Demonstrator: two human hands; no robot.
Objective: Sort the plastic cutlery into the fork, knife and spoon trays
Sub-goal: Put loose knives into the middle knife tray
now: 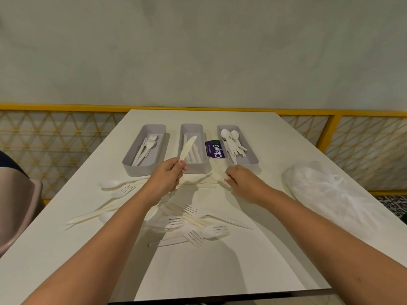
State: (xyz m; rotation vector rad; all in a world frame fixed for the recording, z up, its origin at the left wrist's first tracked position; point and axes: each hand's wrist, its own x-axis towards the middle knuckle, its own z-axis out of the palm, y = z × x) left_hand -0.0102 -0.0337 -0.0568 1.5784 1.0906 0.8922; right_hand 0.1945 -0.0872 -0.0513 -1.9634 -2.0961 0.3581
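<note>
1. Pinches a knife (187, 148) by its handle in the left hand (164, 179), blade slanting up over the near edge of the knife tray (196, 168).
2. Rests the right hand (244, 181) palm down on the table (220, 271) just right of the knife tray's near corner, fingers loose and holding nothing.
3. Flanks the knife tray with the fork tray (137, 169) left and the spoon tray (244, 163) right, with narrow gaps between.
4. Leaves loose cutlery (191, 219) scattered nearer than the knife tray, with bare tabletop beyond it toward the near edge.

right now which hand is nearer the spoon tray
Right. The right hand is just in front of the near end of the spoon tray; the left hand holds a knife at the knife tray, one tray further left.
</note>
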